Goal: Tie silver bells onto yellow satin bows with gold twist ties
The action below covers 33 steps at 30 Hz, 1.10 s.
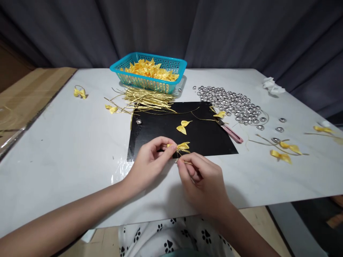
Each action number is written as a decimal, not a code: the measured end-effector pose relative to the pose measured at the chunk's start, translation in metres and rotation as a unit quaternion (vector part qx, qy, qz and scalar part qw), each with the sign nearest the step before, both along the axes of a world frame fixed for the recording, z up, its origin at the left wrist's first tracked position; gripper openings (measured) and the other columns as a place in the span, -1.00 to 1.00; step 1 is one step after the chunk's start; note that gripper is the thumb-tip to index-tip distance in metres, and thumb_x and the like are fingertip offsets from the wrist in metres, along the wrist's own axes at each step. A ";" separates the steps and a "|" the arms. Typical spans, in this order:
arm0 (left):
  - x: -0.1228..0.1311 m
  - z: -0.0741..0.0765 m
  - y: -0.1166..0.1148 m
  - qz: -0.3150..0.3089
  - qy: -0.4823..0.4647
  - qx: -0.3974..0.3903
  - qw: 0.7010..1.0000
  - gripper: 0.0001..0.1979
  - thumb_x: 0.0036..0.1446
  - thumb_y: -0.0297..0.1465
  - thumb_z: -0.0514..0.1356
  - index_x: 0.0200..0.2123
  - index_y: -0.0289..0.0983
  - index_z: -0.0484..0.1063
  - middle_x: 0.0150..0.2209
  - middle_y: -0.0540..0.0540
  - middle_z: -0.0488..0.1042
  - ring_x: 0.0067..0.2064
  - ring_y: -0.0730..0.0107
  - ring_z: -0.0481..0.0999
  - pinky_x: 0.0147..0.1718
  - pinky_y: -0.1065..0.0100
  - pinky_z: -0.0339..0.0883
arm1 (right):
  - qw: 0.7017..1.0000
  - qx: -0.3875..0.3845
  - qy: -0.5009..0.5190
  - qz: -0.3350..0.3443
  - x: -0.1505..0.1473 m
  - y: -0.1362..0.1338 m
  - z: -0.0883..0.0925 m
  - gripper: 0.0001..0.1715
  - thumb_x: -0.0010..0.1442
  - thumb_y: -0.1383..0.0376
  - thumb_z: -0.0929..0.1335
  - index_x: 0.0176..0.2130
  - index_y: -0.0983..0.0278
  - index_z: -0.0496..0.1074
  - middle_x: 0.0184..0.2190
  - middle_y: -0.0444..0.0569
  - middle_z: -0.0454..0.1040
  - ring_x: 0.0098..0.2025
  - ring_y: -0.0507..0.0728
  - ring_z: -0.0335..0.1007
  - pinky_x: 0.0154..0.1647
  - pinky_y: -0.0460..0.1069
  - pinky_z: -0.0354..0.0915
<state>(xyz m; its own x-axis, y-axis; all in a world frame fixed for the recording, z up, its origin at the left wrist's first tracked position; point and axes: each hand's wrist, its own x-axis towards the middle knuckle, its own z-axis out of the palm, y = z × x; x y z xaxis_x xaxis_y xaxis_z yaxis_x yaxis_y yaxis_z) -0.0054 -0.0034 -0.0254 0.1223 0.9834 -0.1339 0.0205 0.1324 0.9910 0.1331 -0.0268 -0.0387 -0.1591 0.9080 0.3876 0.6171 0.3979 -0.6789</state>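
My left hand (154, 157) pinches a yellow ribbon bow (183, 145) between thumb and fingertips, above the front part of a black sheet (160, 132). Close by on the right, my right hand (200, 175) grips a thin gold cord (187, 163) that runs up to the bow. Fingers cover part of the bow and the cord's far end. Just beyond my hands, another yellow bow (184, 127) lies on the black sheet. A small silver bead (138, 121) rests near the sheet's left side.
A blue basket (114, 67) full of yellow bows stands at the back, with gold cords (147, 96) piled before it. Silver beads (230, 101) spread to the right. A pink-handled cutter (232, 133) crosses the sheet's right edge. A finished-looking bow with a loop (79, 92) sits far left.
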 end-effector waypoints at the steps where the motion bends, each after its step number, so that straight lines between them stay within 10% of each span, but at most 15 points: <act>1: 0.001 0.000 -0.001 0.000 -0.006 -0.008 1.000 -0.88 0.10 -0.35 0.19 -0.40 -0.28 0.41 -0.42 0.05 0.40 -0.39 0.57 0.35 -0.37 0.52 0.24 | 1.000 -0.015 0.013 -0.004 -0.002 0.000 0.000 -0.77 0.12 0.45 0.23 -0.55 0.29 0.24 -0.66 -0.23 0.05 -0.63 -0.07 -0.01 -0.56 -0.14 0.04; 13: 0.002 0.002 0.006 -0.002 -0.242 -0.216 0.946 -0.92 -0.04 -0.55 0.29 -0.38 -0.38 0.51 -0.41 -0.05 0.53 -0.36 0.57 0.47 -0.26 0.52 0.32 | 0.992 -0.090 0.086 -0.021 -0.004 0.004 0.001 -0.78 0.12 0.44 0.20 -0.54 0.29 0.20 -0.64 -0.24 0.00 -0.59 -0.06 -0.02 -0.55 -0.12 0.02; 19: -0.003 0.000 0.009 -0.063 -0.260 -0.235 0.934 -0.91 0.00 -0.52 0.28 -0.36 -0.37 0.55 -0.36 -0.04 0.55 -0.32 0.60 0.49 -0.25 0.58 0.33 | 0.997 -0.042 0.067 -0.003 -0.002 0.004 0.001 -0.74 0.13 0.48 0.19 -0.54 0.26 0.08 -0.62 -0.23 -0.03 -0.57 -0.04 -0.04 -0.50 -0.11 0.04; 33: 0.003 0.002 0.004 0.007 -0.233 -0.220 0.947 -0.96 -0.07 -0.55 0.32 -0.46 -0.37 0.53 -0.45 -0.06 0.57 -0.39 0.53 0.51 -0.29 0.50 0.34 | 0.999 -0.027 0.030 0.032 -0.004 0.003 0.003 -0.69 0.13 0.47 0.16 -0.54 0.21 -0.06 -0.61 -0.20 0.01 -0.56 -0.01 -0.02 -0.53 -0.10 0.03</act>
<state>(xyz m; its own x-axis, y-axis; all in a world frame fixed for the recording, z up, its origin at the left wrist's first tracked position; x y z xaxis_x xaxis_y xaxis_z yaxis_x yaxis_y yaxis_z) -0.0028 0.0006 -0.0237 0.2572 0.8470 -0.4652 -0.4108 0.5316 0.7407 0.1296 -0.0239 -0.0360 -0.1953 0.9166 0.3489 0.5496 0.3969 -0.7351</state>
